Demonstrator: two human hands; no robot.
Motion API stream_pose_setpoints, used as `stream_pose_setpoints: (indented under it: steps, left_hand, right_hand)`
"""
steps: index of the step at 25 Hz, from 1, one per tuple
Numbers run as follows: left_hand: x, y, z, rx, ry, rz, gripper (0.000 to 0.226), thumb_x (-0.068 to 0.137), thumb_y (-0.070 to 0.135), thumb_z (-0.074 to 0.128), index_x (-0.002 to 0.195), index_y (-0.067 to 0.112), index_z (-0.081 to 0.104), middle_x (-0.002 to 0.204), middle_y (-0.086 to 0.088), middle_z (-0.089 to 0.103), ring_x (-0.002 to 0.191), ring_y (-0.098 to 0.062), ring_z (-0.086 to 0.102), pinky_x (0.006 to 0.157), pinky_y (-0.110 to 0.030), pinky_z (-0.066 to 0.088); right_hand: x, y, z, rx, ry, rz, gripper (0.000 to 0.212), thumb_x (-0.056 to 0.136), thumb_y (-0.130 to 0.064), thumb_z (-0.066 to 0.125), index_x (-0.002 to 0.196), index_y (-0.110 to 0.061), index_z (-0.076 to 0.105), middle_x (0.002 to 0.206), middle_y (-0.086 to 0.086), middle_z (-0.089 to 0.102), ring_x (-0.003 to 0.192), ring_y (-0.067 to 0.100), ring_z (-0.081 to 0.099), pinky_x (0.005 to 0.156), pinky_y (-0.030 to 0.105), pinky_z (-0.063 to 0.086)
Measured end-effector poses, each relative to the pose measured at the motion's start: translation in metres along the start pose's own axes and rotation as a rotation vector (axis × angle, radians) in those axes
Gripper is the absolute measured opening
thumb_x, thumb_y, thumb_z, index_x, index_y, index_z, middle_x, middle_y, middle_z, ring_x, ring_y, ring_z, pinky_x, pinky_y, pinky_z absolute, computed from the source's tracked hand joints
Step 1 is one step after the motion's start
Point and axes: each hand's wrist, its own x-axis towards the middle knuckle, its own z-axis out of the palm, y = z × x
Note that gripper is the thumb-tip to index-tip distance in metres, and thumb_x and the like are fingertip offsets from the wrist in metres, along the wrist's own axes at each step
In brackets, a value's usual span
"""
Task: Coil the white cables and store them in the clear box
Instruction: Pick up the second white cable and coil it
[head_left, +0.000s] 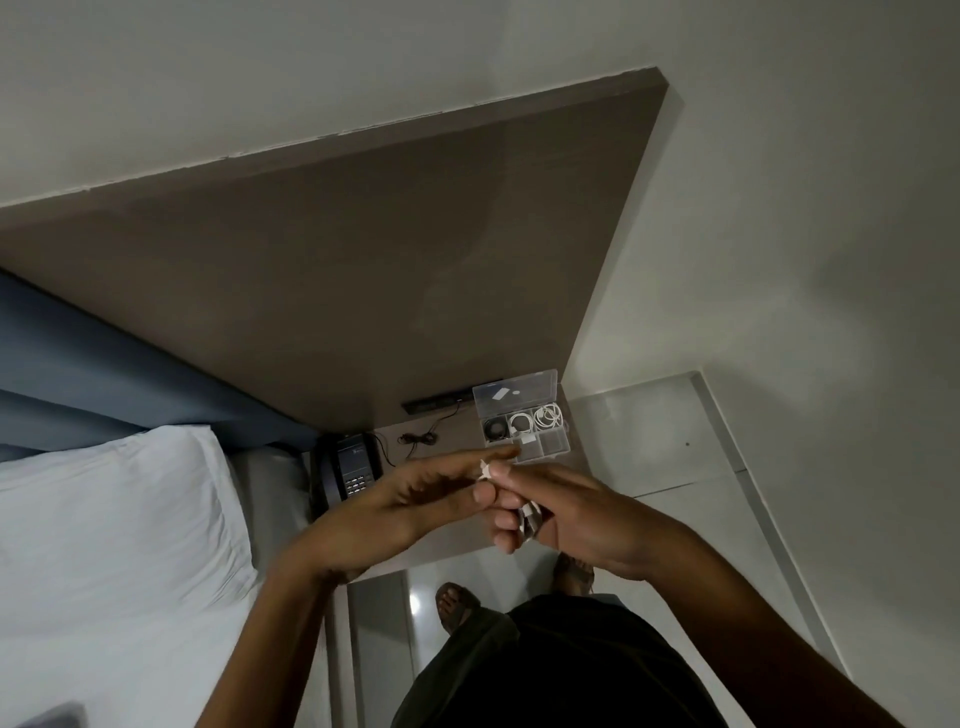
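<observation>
A clear box with its lid up stands on the bedside table, a short way beyond my hands. Its back compartments hold a black coil and two coiled white cables. Above the table's near half, my right hand is closed around a bunched white cable, most of it hidden by my fingers. My left hand reaches across with fingers nearly straight, its thumb and fingertips pinching the cable's white end at my right fingertips.
A black desk phone sits at the table's left side with a thin black cord behind it. A bed with a white pillow lies on the left. Glossy floor and my sandalled feet show below.
</observation>
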Motion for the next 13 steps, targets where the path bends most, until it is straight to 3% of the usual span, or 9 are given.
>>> stream_pose_setpoints:
  steps: [2, 5, 8, 11, 13]
  left_hand:
    - [0.008, -0.008, 0.009, -0.093, 0.078, -0.02, 0.043, 0.111, 0.017, 0.057, 0.153, 0.014, 0.062, 0.144, -0.008, 0.074, 0.139, -0.026, 0.067, 0.119, -0.037, 0.053]
    - [0.029, -0.02, 0.025, -0.136, 0.246, -0.033, 0.04, 0.103, 0.015, 0.063, 0.14, 0.002, 0.071, 0.129, -0.018, 0.079, 0.123, -0.037, 0.074, 0.106, -0.039, 0.061]
    - [0.064, -0.04, 0.038, -0.154, 0.39, -0.079, 0.038, 0.094, 0.014, 0.072, 0.129, 0.0, 0.078, 0.117, -0.02, 0.082, 0.111, -0.04, 0.077, 0.097, -0.04, 0.064]
    - [0.109, -0.079, 0.047, -0.13, 0.439, -0.157, 0.033, 0.091, 0.013, 0.074, 0.122, 0.002, 0.082, 0.113, -0.008, 0.087, 0.104, -0.024, 0.084, 0.088, -0.027, 0.066]
    - [0.151, -0.119, 0.05, -0.094, 0.478, -0.216, 0.028, 0.089, 0.016, 0.077, 0.115, 0.01, 0.085, 0.106, 0.0, 0.089, 0.095, -0.014, 0.085, 0.082, -0.022, 0.065]
  right_hand:
    - [-0.002, 0.002, -0.011, 0.112, -0.007, -0.009, 0.037, 0.115, -0.039, 0.045, 0.094, -0.011, 0.057, 0.08, -0.003, 0.058, 0.083, 0.014, 0.065, 0.091, 0.03, 0.056]
    - [-0.004, 0.014, -0.031, 0.201, 0.009, -0.016, 0.041, 0.113, -0.042, 0.049, 0.092, -0.009, 0.061, 0.077, 0.001, 0.053, 0.083, 0.018, 0.065, 0.095, 0.038, 0.055]
    - [0.001, 0.038, -0.063, 0.035, 0.251, 0.03, 0.042, 0.112, -0.05, 0.049, 0.089, -0.024, 0.074, 0.077, 0.005, 0.066, 0.092, 0.027, 0.071, 0.1, 0.048, 0.057]
    - [0.021, 0.08, -0.097, 0.037, 0.42, 0.031, 0.043, 0.107, -0.053, 0.05, 0.099, -0.017, 0.072, 0.079, -0.001, 0.077, 0.08, 0.006, 0.075, 0.08, 0.022, 0.06]
    - [0.045, 0.121, -0.125, -0.048, 0.572, 0.013, 0.044, 0.104, -0.055, 0.047, 0.099, -0.016, 0.067, 0.07, -0.01, 0.07, 0.066, -0.002, 0.068, 0.07, 0.019, 0.054]
